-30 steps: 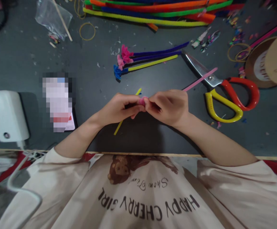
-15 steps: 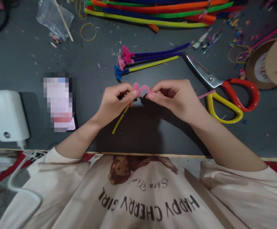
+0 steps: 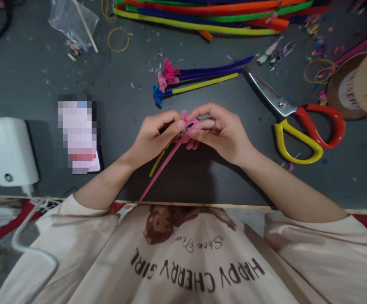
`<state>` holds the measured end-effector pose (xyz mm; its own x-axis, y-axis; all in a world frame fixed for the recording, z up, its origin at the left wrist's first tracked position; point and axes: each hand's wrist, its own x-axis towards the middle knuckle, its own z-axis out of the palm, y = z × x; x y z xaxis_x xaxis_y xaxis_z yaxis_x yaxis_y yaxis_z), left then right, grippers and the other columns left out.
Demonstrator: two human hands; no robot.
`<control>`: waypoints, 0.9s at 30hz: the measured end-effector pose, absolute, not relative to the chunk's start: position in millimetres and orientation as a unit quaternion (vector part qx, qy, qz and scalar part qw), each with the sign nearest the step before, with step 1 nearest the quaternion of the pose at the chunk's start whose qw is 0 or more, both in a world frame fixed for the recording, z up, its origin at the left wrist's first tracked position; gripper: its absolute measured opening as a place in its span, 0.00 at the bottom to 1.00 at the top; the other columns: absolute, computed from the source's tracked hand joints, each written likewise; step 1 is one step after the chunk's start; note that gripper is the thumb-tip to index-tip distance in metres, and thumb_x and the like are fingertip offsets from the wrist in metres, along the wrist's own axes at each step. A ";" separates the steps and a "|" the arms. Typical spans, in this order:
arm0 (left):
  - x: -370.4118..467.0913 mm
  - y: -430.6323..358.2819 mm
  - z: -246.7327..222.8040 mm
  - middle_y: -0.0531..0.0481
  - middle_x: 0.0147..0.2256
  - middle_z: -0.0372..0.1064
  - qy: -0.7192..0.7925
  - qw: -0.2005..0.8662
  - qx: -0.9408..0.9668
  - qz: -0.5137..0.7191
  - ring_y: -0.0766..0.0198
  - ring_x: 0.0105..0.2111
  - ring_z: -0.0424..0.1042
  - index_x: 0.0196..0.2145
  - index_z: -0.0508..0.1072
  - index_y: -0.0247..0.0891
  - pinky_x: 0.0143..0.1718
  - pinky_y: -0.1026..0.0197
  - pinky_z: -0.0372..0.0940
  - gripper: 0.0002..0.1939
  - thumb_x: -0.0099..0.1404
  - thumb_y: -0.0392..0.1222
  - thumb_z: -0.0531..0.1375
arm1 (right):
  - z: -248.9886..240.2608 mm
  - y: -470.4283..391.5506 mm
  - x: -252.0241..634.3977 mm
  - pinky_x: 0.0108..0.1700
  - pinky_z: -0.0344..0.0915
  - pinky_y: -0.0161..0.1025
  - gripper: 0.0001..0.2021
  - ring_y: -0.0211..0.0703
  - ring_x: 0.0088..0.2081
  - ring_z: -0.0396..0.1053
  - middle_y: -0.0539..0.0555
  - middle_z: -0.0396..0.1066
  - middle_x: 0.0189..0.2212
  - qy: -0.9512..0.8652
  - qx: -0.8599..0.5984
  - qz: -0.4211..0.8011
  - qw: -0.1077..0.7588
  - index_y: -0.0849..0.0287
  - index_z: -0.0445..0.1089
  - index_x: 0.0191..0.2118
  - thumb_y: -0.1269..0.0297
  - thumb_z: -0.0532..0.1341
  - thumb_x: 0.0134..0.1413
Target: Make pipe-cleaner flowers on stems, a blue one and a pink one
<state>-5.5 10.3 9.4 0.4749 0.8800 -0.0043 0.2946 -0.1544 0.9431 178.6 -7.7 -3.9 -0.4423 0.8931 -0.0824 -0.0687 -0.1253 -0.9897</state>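
Both hands pinch a pink pipe cleaner above the table's front part. Its upper end is bent into loops between my fingertips, and its long tail slants down toward the table's front edge. My left hand is closed on the looped end. A yellow pipe cleaner sticks out below that hand; its upper end is hidden by the fingers. My right hand is closed on the pink loop's right side, with thumb and fingers pressed together. Beyond the hands lie pipe-cleaner flowers with pink heads and one with a blue head.
Open scissors with red and yellow handles lie to the right, near ribbon spools. A bundle of coloured pipe cleaners lies at the back. At left are a phone, a white power bank and a plastic bag.
The pink tail, which stuck out right behind my right hand, now slants down to the left. The open arch has become a small closed loop, and my right hand has moved slightly left.
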 end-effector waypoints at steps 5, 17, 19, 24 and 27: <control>-7.1 9.6 13.6 0.55 0.19 0.61 0.398 0.557 0.668 0.292 0.73 0.20 0.58 0.21 0.64 0.37 0.22 0.67 0.55 0.22 0.67 0.53 0.57 | -2.0 -5.8 181.6 0.31 0.72 0.31 0.17 0.32 0.29 0.73 0.47 0.74 0.30 -0.575 -0.375 0.613 0.391 0.57 0.71 0.39 0.50 0.67 0.51; -4.1 8.2 13.2 0.56 0.18 0.61 0.371 0.677 0.576 0.271 0.74 0.17 0.59 0.21 0.65 0.37 0.18 0.69 0.57 0.25 0.60 0.61 0.61 | 3.8 -1.3 191.2 0.34 0.75 0.33 0.05 0.34 0.29 0.75 0.48 0.77 0.27 -0.583 -0.366 0.608 0.396 0.56 0.77 0.30 0.62 0.69 0.49; -4.0 7.9 13.9 0.56 0.17 0.61 0.363 0.681 0.574 0.273 0.74 0.17 0.60 0.21 0.65 0.37 0.18 0.69 0.59 0.24 0.60 0.61 0.61 | 5.1 -0.4 192.7 0.33 0.74 0.32 0.03 0.33 0.28 0.75 0.47 0.78 0.28 -0.573 -0.353 0.632 0.383 0.57 0.77 0.30 0.64 0.69 0.49; -4.9 9.2 13.7 0.55 0.18 0.64 0.357 0.644 0.615 0.282 0.73 0.19 0.65 0.21 0.66 0.36 0.22 0.70 0.63 0.24 0.62 0.59 0.60 | 4.6 0.8 194.7 0.35 0.75 0.30 0.03 0.32 0.29 0.76 0.47 0.78 0.28 -0.568 -0.342 0.647 0.378 0.58 0.78 0.31 0.66 0.69 0.48; -3.9 10.0 12.3 0.55 0.19 0.65 0.354 0.625 0.626 0.303 0.75 0.20 0.66 0.22 0.67 0.36 0.23 0.71 0.64 0.23 0.63 0.58 0.60 | 3.1 0.8 194.6 0.36 0.75 0.29 0.03 0.32 0.30 0.77 0.47 0.79 0.29 -0.577 -0.346 0.638 0.375 0.57 0.78 0.32 0.66 0.69 0.49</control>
<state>-3.9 10.0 12.3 0.5662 0.8219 -0.0627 0.0639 0.0320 0.9974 194.6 0.8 3.1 -0.4780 0.8783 -0.0088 -0.0792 -0.0531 -0.9954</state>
